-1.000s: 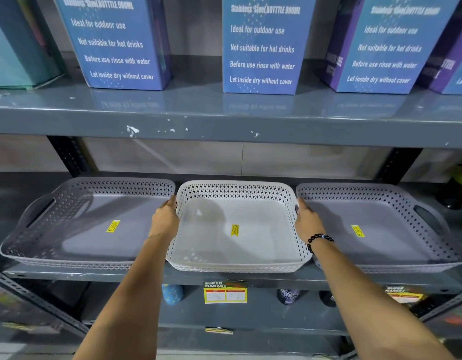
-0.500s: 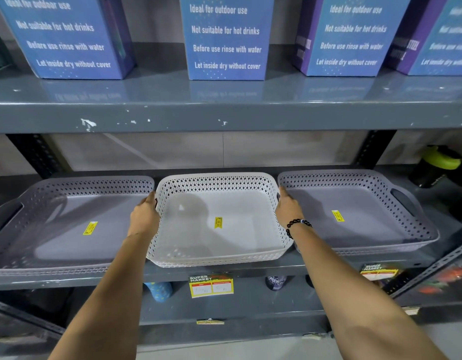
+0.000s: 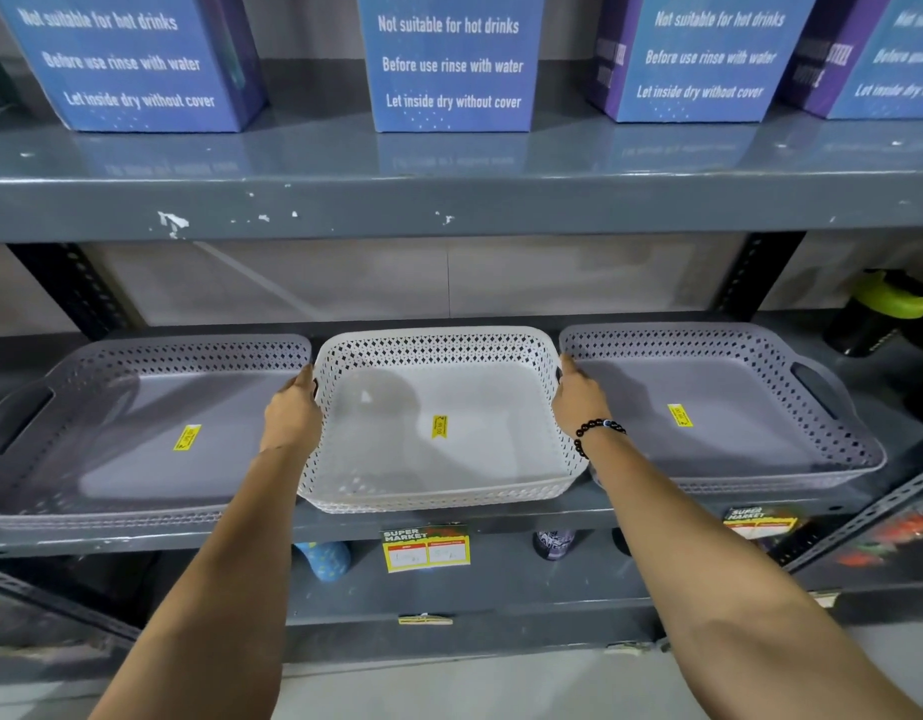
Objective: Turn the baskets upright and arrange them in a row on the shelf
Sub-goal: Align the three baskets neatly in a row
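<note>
White basket point(image 3: 438, 423) upright at middle of shelf point(image 3: 449, 522), between two grey baskets point(image 3: 137, 428) point(image 3: 719, 407). Left hand point(image 3: 292, 407) and right hand point(image 3: 579, 400) grip its side rims, fingers closed over edge, probably to square it into row.

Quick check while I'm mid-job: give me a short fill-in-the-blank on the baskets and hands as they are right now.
1. The number of baskets standing upright in a row on the shelf is ____.
2. Both the left hand and the right hand grip the ____ basket.
3. The white basket carries a ____ sticker on its floor.
4. The beaded bracelet sits on the ____ wrist.

Missing words: three; white; yellow; right
</note>
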